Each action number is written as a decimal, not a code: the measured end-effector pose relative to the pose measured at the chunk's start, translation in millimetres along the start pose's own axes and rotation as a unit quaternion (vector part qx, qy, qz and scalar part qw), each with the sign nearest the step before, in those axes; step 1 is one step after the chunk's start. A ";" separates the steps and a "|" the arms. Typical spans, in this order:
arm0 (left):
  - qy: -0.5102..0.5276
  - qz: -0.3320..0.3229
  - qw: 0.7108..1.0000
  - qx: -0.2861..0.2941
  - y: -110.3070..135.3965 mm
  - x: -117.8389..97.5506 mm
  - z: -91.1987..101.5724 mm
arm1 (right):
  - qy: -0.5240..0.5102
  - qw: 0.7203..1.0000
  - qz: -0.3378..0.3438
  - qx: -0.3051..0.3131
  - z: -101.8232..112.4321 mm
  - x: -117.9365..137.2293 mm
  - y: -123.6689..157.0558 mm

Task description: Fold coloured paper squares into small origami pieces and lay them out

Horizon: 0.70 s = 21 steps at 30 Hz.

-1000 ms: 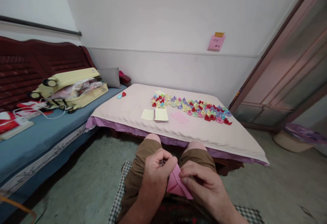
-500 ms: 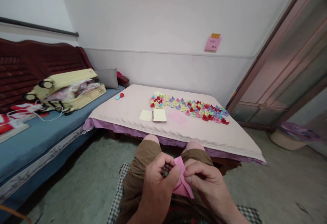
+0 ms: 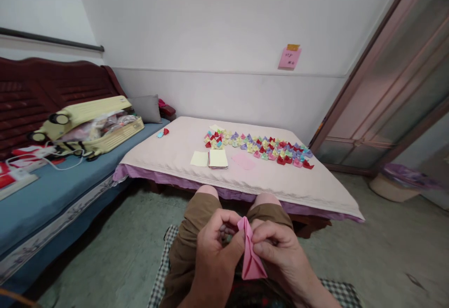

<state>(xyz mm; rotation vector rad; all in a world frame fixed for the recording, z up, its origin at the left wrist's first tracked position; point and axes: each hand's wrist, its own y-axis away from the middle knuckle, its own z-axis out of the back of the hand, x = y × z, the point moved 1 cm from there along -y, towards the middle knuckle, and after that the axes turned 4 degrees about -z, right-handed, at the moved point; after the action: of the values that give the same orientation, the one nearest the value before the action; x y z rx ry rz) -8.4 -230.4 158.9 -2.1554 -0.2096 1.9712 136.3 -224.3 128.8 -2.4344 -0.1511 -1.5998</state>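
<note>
Clock positions are read from the folded pink paper, with 12 directly away from the seated person.

The folded pink paper [image 3: 254, 268] is held above the lap, between the knees [image 3: 265, 199]. It stands as a narrow strip, creased lengthwise, its lower end flaring toward 6 o'clock. The left hand [image 3: 218, 248] sits at 9 o'clock, its fingers narrowed and pinching the paper's left edge, thumb on the near face. The right hand [image 3: 283, 251] sits at 3 o'clock; its thumb and index finger are nearly together and grip the right edge. Neither hand touches the table [image 3: 298, 187], which is covered with a cream cloth over a purple one.

On the table, a flat pink sheet [image 3: 243, 161] lies at 12 o'clock. A stack of square paper [image 3: 218, 158], pale yellow on top, lies at 11 o'clock, with a yellow sheet [image 3: 199, 159] just beside it on the left. Rows of small folded paper pieces [image 3: 264, 149], in mixed colours, run from 12 to 1 o'clock. A red piece [image 3: 166, 131] and a blue piece [image 3: 160, 135] lie together between 10 and 11 o'clock, well apart from the rows.

At 10 o'clock, a partly open yellow suitcase [image 3: 121, 133] rests on a blue-covered bench [image 3: 79, 177]. A lined bin [image 3: 393, 188] stands on the floor past 2 o'clock.
</note>
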 end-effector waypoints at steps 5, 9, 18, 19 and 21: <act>-0.056 -0.119 0.991 -0.034 0.9 1.3 -0.2 | -0.006 1.000 0.005 0.003 -0.3 -2.4 -0.4; -0.122 -0.173 0.977 -0.036 1.6 -3.4 1.0 | -0.013 1.000 -0.010 -0.001 -1.2 -0.2 -1.1; -0.030 0.005 0.999 -0.036 -2.2 -9.1 6.5 | -0.047 0.998 -0.038 -0.019 -3.7 0.0 -2.1; -0.038 0.023 0.999 -0.025 -4.2 -10.9 6.6 | -0.045 0.998 -0.039 -0.017 -3.3 -0.7 -2.0; -0.061 0.024 0.998 -0.004 -7.7 -14.4 6.5 | -0.043 0.998 -0.039 -0.012 -2.4 -1.9 -1.9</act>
<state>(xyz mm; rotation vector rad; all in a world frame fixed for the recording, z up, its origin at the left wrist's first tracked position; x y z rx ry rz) -15.8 -226.1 174.2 -2.0656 -0.1854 2.1334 133.0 -223.0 128.1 -2.5462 -0.2456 -1.5372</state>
